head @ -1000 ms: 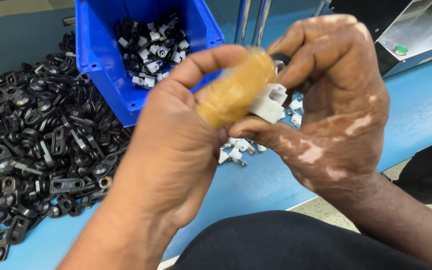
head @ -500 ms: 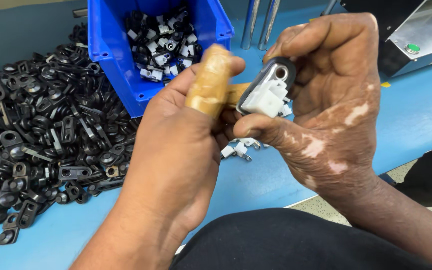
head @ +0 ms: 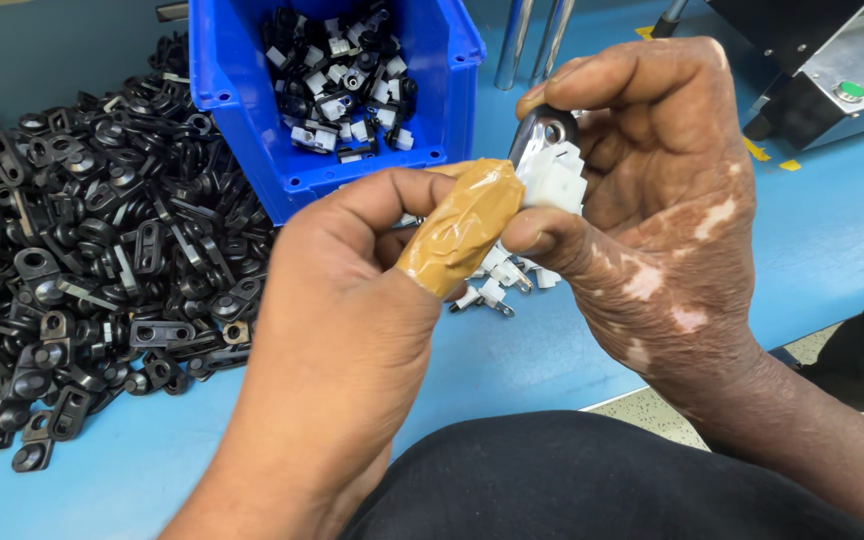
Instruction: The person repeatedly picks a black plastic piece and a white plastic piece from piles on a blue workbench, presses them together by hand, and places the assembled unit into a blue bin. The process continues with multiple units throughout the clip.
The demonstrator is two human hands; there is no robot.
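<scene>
The right hand (head: 652, 200) pinched a black bracket (head: 540, 135) with a white clip (head: 555, 180) — grip closed. The left hand (head: 352, 300), taped thumb (head: 462, 225) against the clip, should press squarely — judged best.

Right hand (head: 652, 200): pinches black bracket (head: 542, 132) with white plastic clip (head: 557, 180) between thumb and fingers.
Left hand (head: 352, 300): taped thumb (head: 462, 228) pressed against the clip.
Bench (head: 552, 340): blue; loose white clips (head: 497, 285) beneath the hands.
Left side: pile of black brackets (head: 82, 250).
Behind: blue bin (head: 322, 90), assembled parts inside.
</scene>
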